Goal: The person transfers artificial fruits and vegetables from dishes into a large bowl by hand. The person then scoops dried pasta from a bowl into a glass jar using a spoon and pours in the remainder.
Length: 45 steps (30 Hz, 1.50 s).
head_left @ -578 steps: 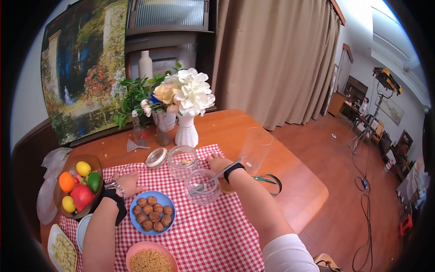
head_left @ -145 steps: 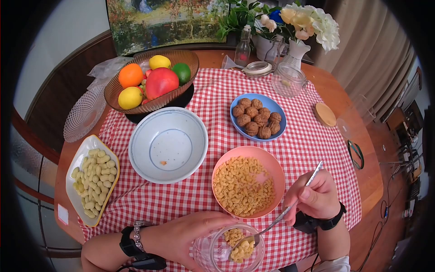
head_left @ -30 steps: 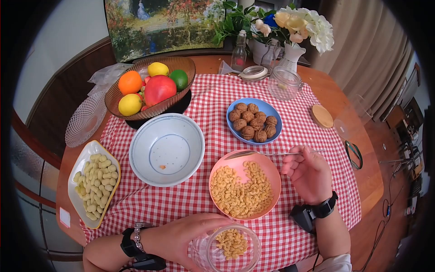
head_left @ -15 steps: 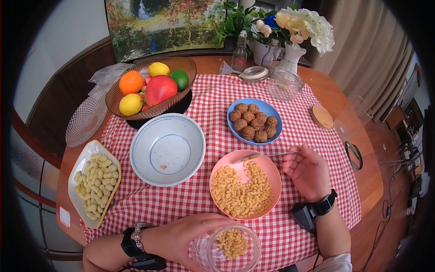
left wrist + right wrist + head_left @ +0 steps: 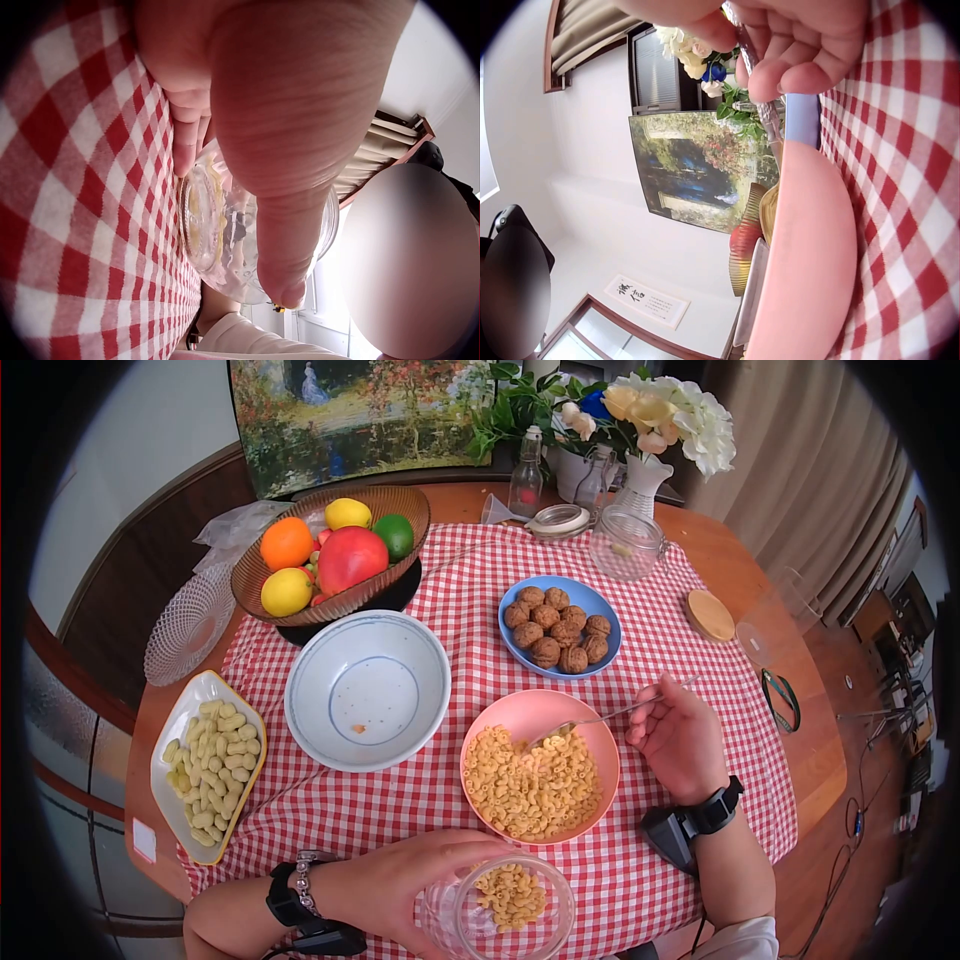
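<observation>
My left hand [image 5: 405, 885] grips a clear glass jar [image 5: 563, 915] at the front edge, curled round its side. Some macaroni lies in the bottom of it. In the left wrist view the thumb [image 5: 289, 232] crosses the jar's wall [image 5: 236, 240], and the base sits close to the cloth. Right of the pink bowl [image 5: 597, 745], my right hand [image 5: 685, 750] pinches a metal spoon [image 5: 612, 714] by its handle. The spoon's tip dips into the macaroni [image 5: 530, 795] in that bowl. The right wrist view shows the spoon's handle [image 5: 768, 116] slanting behind the pink rim.
Behind the pink bowl are walnuts [image 5: 545, 620] on a blue plate [image 5: 610, 635]. A white bowl [image 5: 440, 680], a dish of peanuts [image 5: 215, 770] and a fruit bowl [image 5: 415, 560] stand leftward. A clip-top jar [image 5: 628, 545], glass bottles [image 5: 527, 475] and a wooden lid [image 5: 710, 616] are farther back.
The spoon has come down from above the pink bowl into its macaroni. Earlier it tipped macaroni into the jar, which first stood empty farther back. The left hand stays still lately.
</observation>
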Each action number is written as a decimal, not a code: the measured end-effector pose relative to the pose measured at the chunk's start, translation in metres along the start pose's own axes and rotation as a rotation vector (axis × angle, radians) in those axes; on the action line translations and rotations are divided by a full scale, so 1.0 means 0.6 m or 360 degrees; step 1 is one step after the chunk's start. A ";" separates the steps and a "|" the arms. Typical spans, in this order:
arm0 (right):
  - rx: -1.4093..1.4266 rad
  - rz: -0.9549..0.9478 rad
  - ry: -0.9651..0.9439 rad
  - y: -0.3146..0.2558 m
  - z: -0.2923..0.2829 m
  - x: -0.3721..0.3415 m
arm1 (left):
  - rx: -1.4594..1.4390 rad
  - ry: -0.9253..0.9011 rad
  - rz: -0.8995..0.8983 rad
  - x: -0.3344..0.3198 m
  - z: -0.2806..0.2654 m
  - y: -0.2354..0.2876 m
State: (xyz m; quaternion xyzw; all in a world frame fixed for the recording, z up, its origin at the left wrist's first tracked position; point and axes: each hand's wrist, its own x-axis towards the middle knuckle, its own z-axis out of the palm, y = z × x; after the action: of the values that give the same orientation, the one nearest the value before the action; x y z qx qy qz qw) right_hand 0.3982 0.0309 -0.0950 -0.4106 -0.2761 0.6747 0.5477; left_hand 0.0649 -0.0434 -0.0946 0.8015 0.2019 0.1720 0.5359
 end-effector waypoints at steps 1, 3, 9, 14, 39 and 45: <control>-0.0035 0.0002 0.0017 0.000 0.000 0.000 | 0.0014 -0.0001 -0.0002 0.000 0.000 0.000; -0.0065 -0.0003 0.0024 0.001 0.001 0.001 | -0.0009 0.0008 0.0011 0.000 0.001 -0.002; -0.0163 -0.0040 0.0052 0.004 0.003 0.000 | -0.0033 0.0013 0.0009 0.000 0.000 -0.002; -0.0194 -0.0050 0.0072 0.003 0.014 -0.004 | 0.0054 -0.0006 0.0038 0.000 -0.002 -0.003; -0.0247 -0.0024 -0.0038 0.001 0.015 -0.012 | 0.0013 0.0033 0.0020 -0.002 0.001 -0.003; -0.0052 -0.0033 -0.0211 -0.002 0.025 -0.022 | -0.0021 -0.0030 0.0082 -0.006 -0.001 -0.011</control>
State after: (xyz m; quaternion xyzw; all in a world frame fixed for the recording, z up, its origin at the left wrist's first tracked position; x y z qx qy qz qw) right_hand 0.3867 0.0195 -0.0831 -0.3710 -0.3269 0.6901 0.5285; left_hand 0.0606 -0.0427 -0.1008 0.8044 0.1750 0.1794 0.5386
